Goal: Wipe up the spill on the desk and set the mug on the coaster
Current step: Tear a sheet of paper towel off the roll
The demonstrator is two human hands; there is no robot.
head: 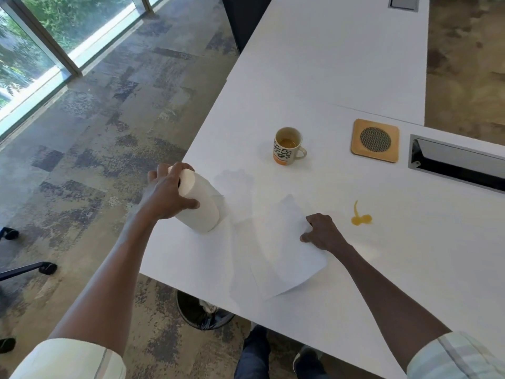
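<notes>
desk (341, 77) white | mug (287, 149) cream, black pattern, orange base band, orange liquid inside | spill (361, 218) orange-yellow | coaster (375, 140) tan, dark mesh disc | roll (199, 203) white | sheet (284, 255) white | carpet (109, 138) mottled grey-beige | sleeves pale, possibly checked

Left hand (166, 191) covers the near end of the paper towel roll (200, 203) — core hidden. Bin (203, 313) mostly under the desk (341, 77) edge. Cable tray (459, 162) cut off at right. Mug (288, 146) print too small to read — sheet (287, 247) edge blurred.

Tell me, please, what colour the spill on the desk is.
The spill is yellow-orange on the white desk, seen in the head view.
</notes>
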